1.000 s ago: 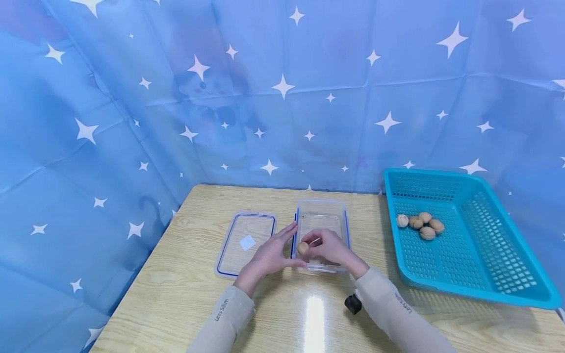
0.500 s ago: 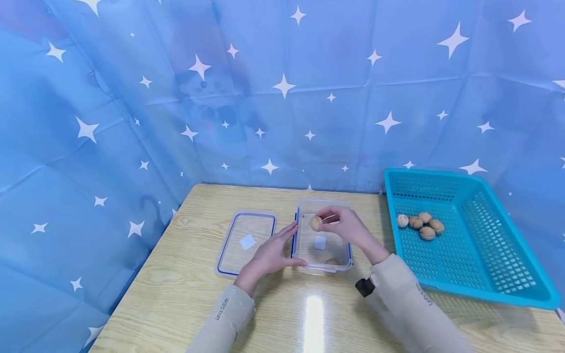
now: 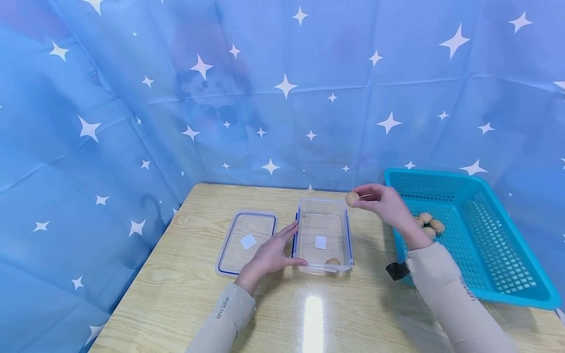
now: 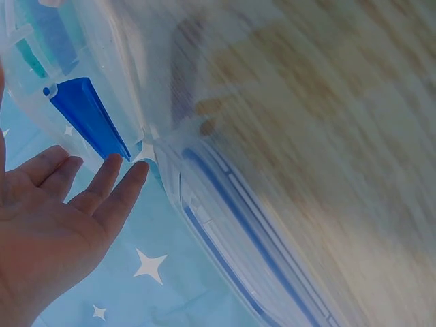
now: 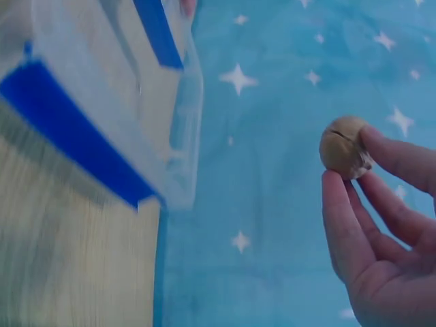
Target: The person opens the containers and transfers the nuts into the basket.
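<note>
Between thumb and fingertips my right hand [image 3: 386,206] pinches a walnut [image 3: 352,198], raised between the clear box and the teal basket. The right wrist view shows the walnut [image 5: 345,147] close up, with a dark crack along its shell. A clear plastic box [image 3: 324,223] with blue-edged sides stands uncovered on the table. Inside it, near the front right corner, lies another walnut [image 3: 333,262], and a white square label shows on its bottom. My left hand [image 3: 274,252] lies along the box's left side, fingers extended and thumb at the front corner. In the left wrist view its fingers [image 4: 119,197] look spread and relaxed.
The box's clear lid [image 3: 236,255] with a blue seal lies flat to the left. At the right stands a teal perforated basket [image 3: 490,245] holding several walnuts [image 3: 437,226], partly hidden by my right arm. A starry blue curtain [image 3: 282,122] hangs behind the table.
My right hand has lifted the walnut out of the box and carried it right and back, toward the basket. A walnut inside the box has come into view. My left hand stays put.
</note>
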Available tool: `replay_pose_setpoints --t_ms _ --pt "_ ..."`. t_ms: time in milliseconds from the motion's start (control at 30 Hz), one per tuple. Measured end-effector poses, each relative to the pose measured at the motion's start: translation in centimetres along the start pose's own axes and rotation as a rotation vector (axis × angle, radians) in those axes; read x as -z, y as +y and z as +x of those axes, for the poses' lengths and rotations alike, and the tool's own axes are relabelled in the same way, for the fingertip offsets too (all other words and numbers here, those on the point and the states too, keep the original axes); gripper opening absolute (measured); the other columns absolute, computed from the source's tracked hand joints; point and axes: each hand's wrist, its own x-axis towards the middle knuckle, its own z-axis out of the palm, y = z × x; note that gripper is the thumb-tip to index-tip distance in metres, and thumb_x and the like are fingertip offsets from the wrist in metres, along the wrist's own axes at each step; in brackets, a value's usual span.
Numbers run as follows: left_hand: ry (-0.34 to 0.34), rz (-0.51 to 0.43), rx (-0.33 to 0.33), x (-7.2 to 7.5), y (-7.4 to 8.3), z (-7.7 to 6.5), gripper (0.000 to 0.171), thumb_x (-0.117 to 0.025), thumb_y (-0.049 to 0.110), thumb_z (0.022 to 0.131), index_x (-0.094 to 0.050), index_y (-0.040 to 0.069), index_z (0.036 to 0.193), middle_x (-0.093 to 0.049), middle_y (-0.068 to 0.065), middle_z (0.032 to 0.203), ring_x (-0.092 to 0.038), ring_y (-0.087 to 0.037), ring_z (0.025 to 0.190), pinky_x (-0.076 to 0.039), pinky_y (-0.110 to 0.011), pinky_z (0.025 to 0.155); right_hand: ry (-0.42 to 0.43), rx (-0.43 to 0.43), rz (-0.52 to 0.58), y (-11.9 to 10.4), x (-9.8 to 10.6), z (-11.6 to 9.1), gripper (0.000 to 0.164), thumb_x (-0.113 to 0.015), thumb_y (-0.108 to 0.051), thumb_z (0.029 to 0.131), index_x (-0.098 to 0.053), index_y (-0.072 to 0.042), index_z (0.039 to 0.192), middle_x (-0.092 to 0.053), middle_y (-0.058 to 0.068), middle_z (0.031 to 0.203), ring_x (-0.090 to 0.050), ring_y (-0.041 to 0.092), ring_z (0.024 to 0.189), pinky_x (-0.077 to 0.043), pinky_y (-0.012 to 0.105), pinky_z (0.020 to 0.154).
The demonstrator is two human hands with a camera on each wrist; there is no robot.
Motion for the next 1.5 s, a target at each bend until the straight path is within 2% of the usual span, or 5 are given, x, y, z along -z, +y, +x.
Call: replay_pose_setpoints --t_ms 400,867,1133,1300,1500 --pt "-0.002 0.010 0.007 0.0 0.1 0.0 0.104 -0.078 0.059 0.077 -0.027 0.022 0.159 -0.020 0.006 0.168 -0.031 -0.032 0.150 -0.039 -0.054 0.116 0.174 -0.110 -0.013 5.0 5.4 -1.3 0.064 -0.058 -0.047 0.098 -0.049 -0.004 0.144 -0.051 0.025 0.143 -0.048 0.040 0.127 -0.044 0.064 0.102" --pt "-0.007 0.018 0.002 0.0 0.1 0.0 0.103 -0.077 0.059 0.077 -0.027 0.022 0.159 -0.020 0.007 0.168 -0.031 -0.031 0.151 -0.039 -0.053 0.117 0.175 -0.270 0.041 12.1 8.6 -3.2 0.074 -0.053 -0.055 0.097 -0.042 0.000 0.146 -0.047 0.017 0.136 -0.035 0.047 0.133 -0.035 0.071 0.104" --pt "-0.003 0.006 -0.006 -0.1 0.2 -0.1 0.103 -0.078 0.058 0.077 -0.027 0.020 0.159 -0.020 0.004 0.168 -0.030 -0.031 0.151 -0.037 -0.053 0.118 0.106 -0.314 0.081 15.4 10.3 -4.1 0.077 -0.056 -0.050 0.098 -0.036 0.003 0.149 -0.048 -0.024 0.107 -0.046 -0.017 0.087 -0.045 0.058 0.103" --pt "-0.007 0.007 -0.003 -0.3 0.1 -0.1 0.104 -0.077 0.060 0.077 -0.027 0.021 0.159 -0.020 0.004 0.168 -0.030 -0.031 0.151 -0.037 -0.054 0.118 0.127 -0.376 0.124 17.2 11.0 -4.1 0.076 -0.058 -0.047 0.098 -0.036 0.006 0.148 -0.049 -0.032 0.094 -0.053 -0.019 0.079 -0.057 0.027 0.082" --pt "0.004 0.000 -0.001 -0.3 0.1 -0.1 0.104 -0.078 0.059 0.076 -0.027 0.020 0.159 -0.020 0.003 0.168 -0.030 -0.031 0.151 -0.036 -0.053 0.119 0.231 -0.391 0.006 19.0 10.8 -3.6 0.074 -0.056 -0.044 0.099 -0.040 0.013 0.143 -0.060 0.018 0.118 -0.049 -0.016 0.072 -0.058 0.034 0.077"
